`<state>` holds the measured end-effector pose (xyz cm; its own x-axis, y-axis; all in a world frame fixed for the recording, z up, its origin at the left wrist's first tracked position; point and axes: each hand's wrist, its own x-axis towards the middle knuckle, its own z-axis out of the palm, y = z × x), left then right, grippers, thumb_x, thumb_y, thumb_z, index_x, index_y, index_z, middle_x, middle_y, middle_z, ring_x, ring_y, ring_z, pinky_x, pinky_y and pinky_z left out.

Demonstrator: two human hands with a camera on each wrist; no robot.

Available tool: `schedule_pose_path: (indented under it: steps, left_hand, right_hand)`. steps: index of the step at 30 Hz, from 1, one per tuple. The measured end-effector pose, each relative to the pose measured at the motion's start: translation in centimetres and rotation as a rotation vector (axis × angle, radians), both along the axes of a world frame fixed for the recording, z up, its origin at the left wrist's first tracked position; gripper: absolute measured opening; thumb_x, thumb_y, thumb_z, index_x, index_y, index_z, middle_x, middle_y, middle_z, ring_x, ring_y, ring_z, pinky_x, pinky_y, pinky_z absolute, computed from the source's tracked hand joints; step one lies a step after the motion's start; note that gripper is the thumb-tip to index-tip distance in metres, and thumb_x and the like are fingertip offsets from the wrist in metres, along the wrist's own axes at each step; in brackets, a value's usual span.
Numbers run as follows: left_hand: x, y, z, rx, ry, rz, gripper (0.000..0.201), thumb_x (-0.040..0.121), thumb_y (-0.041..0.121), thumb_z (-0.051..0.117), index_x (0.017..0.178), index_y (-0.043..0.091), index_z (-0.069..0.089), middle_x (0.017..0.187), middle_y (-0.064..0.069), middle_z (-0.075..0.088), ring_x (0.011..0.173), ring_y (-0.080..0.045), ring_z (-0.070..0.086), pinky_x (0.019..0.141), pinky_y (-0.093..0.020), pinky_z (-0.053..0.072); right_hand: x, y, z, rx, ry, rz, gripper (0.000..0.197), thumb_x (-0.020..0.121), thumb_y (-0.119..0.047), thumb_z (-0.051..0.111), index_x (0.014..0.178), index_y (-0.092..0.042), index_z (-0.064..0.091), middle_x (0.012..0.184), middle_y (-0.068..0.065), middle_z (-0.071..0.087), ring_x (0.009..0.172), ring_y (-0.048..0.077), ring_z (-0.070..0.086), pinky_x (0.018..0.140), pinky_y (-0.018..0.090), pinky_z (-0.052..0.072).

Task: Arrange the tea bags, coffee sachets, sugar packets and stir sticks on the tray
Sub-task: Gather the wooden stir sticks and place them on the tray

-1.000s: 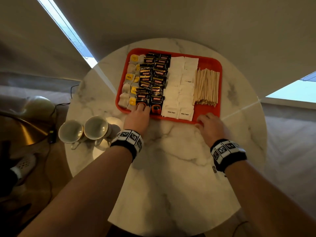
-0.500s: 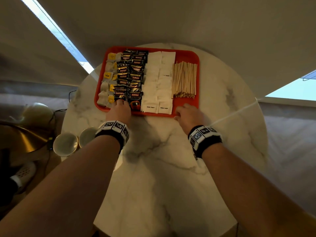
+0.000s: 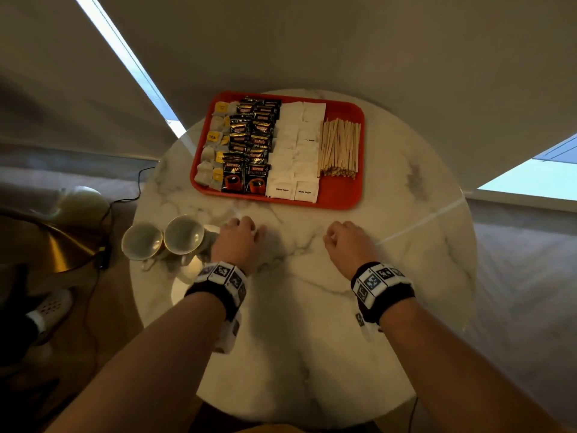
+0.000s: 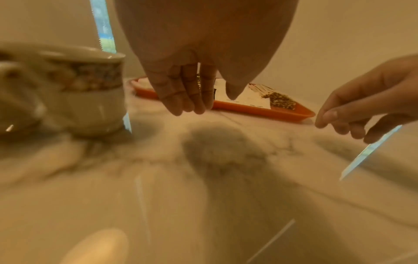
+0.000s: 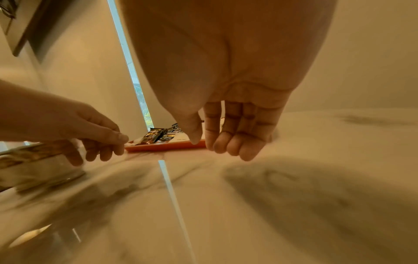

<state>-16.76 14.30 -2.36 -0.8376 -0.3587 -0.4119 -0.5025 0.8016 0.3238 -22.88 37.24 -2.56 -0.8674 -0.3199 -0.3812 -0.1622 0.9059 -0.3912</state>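
Note:
A red tray (image 3: 343, 195) sits at the far side of the round marble table (image 3: 296, 323). On it, from left to right, lie tea bags (image 3: 209, 151) with yellow tags, two columns of black coffee sachets (image 3: 249, 142), two columns of white sugar packets (image 3: 296, 145) and a bundle of wooden stir sticks (image 3: 339, 148). My left hand (image 3: 242, 235) and my right hand (image 3: 345, 242) hover over the bare marble just in front of the tray, both empty. Their fingers hang loosely downward, as the left wrist view (image 4: 187, 100) and right wrist view (image 5: 228, 141) show. The tray's near rim (image 4: 260, 110) (image 5: 165, 146) lies beyond the fingertips.
Two cream cups (image 3: 142, 240) (image 3: 184, 234) stand at the table's left edge, close beside my left hand; one cup (image 4: 86, 92) fills the left wrist view's left. A cable (image 3: 125, 198) and a lamp lie left of the table. A wall rises behind the tray.
Both hands have let go of the tray's near rim and drawn back toward me over the marble. The tray now sits further back on the table.

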Motion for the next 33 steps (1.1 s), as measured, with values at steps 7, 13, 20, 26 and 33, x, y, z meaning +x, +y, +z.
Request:
schedule_pose_path:
  steps: [7,13,20,26,33]
  left_hand:
    - [11.1,-0.2,-1.6,0.224,0.01,0.35,0.04,0.101,0.051,0.046,0.09,0.017,0.064,0.084,-0.005,0.068,0.087,-0.03,0.064,0.075,-0.034,0.045]
    - [15.2,-5.8,-2.0,0.25,0.044,0.445,0.048,0.105,0.047,0.04,0.09,0.011,0.067,0.087,-0.012,0.067,0.09,-0.036,0.063,0.079,-0.037,0.045]
    - [15.8,-11.9,-1.6,0.38,0.075,0.621,0.049,0.102,0.056,0.044,0.106,0.009,0.059,0.101,-0.008,0.062,0.1,-0.032,0.059,0.086,-0.036,0.042]
    - [15.0,-14.1,-1.4,0.629,0.227,0.796,0.058,0.089,0.059,0.066,0.12,0.016,0.043,0.108,-0.009,0.067,0.094,-0.03,0.066,0.091,-0.044,0.054]
    - [13.8,-15.4,-1.7,0.777,0.333,0.847,0.023,0.104,0.035,0.054,0.109,0.012,0.053,0.099,-0.019,0.072,0.071,-0.026,0.07,0.063,-0.036,0.06]
  right_hand:
    - [8.6,-0.9,-0.3,0.074,-0.119,0.05,0.03,0.104,-0.04,0.044,0.092,-0.017,0.058,0.089,0.006,0.066,0.076,0.022,0.054,0.064,0.031,0.037]
    - [12.5,-6.0,0.5,0.058,-0.094,0.062,0.031,0.103,-0.042,0.046,0.092,-0.016,0.06,0.088,0.005,0.066,0.082,0.026,0.063,0.067,0.033,0.044]
    - [14.0,-14.8,2.4,-0.009,-0.008,0.026,0.03,0.102,-0.042,0.048,0.093,-0.016,0.061,0.092,0.004,0.063,0.083,0.025,0.057,0.069,0.033,0.041]
    - [14.2,-21.7,3.1,-0.042,0.032,0.044,0.034,0.102,-0.043,0.046,0.097,-0.015,0.063,0.096,0.006,0.064,0.087,0.026,0.061,0.068,0.033,0.039]
    - [13.5,-25.7,2.3,-0.021,0.039,0.027,0.041,0.102,-0.05,0.046,0.095,-0.014,0.064,0.093,0.006,0.067,0.084,0.027,0.062,0.065,0.032,0.037]
